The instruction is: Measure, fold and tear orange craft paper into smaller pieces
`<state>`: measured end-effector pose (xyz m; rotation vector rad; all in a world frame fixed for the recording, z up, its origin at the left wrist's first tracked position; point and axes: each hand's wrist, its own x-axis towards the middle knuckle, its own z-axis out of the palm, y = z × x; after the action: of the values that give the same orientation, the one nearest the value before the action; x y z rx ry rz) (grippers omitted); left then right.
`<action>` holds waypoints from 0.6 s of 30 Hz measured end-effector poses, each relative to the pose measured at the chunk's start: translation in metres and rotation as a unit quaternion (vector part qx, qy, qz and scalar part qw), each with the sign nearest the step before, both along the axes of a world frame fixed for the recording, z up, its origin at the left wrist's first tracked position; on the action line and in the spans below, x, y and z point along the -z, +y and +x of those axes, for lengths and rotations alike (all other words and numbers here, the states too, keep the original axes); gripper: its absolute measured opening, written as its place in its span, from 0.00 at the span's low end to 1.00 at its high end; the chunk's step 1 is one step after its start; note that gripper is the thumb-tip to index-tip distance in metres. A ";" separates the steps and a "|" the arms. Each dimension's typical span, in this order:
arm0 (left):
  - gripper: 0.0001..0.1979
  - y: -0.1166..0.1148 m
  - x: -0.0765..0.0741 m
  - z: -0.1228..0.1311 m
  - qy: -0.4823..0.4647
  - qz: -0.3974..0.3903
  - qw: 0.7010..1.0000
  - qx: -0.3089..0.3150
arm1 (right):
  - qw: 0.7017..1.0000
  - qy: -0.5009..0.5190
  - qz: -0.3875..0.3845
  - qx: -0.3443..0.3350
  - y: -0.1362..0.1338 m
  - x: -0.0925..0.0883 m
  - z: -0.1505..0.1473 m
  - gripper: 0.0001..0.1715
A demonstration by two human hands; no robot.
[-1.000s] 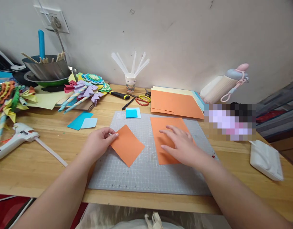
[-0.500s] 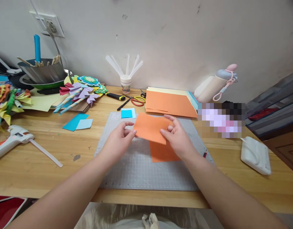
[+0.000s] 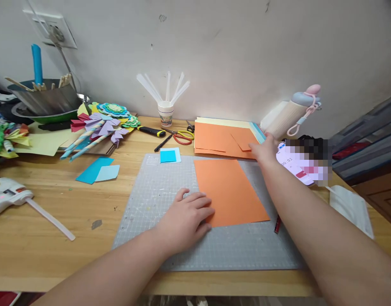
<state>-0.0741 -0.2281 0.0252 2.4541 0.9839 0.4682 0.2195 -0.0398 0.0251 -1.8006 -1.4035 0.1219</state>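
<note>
My left hand (image 3: 189,216) lies with its fingers stretched over the left edge of an orange paper sheet (image 3: 230,191), which is flat on the grey cutting mat (image 3: 144,199). Farther back, my right hand (image 3: 266,149) pinches the right end of a smaller orange paper piece (image 3: 243,141) over the stack of coloured paper (image 3: 214,134). Its thumb shows at the piece's edge, while the other fingers are partly hidden. A small blue paper square (image 3: 168,156) rests on a paler one at the mat's back left corner.
Behind the mat are scissors (image 3: 182,137), a black pen (image 3: 162,143), a yellow-black cutter (image 3: 152,131) and a paper cup (image 3: 165,114) of white sticks. A glue gun (image 3: 13,193) and paper flowers (image 3: 106,121) occupy the left; a bottle (image 3: 286,117) leans at right.
My right hand has carried the smaller orange piece back and right onto the stack. My left hand has let go of it and come down on the orange sheet, now fully uncovered.
</note>
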 end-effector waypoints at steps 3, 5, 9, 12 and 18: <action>0.11 0.001 0.003 -0.002 0.008 0.005 1.000 0.004 | 0.994 -0.089 -0.005 -0.068 0.000 0.000 -0.024 0.37; 0.12 0.001 0.004 -0.002 0.013 0.009 1.000 0.005 | 0.977 -0.140 -0.026 -0.161 0.002 0.002 -0.046 0.35; 0.14 0.001 0.005 -0.005 0.022 0.014 1.000 0.008 | 0.942 -0.188 -0.065 -0.272 0.010 0.012 -0.075 0.37; 0.15 0.000 0.006 -0.006 0.021 0.008 1.000 0.007 | 0.934 -0.189 -0.074 -0.294 0.015 0.017 -0.078 0.34; 0.14 -0.001 0.004 -0.007 0.025 0.010 1.000 0.015 | 0.948 -0.134 -0.029 -0.286 0.003 0.007 -0.094 0.26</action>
<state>-0.0808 -0.2288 0.0208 2.5065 0.9661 0.4111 0.1254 -0.0367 0.0181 -1.4393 -2.1120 0.2261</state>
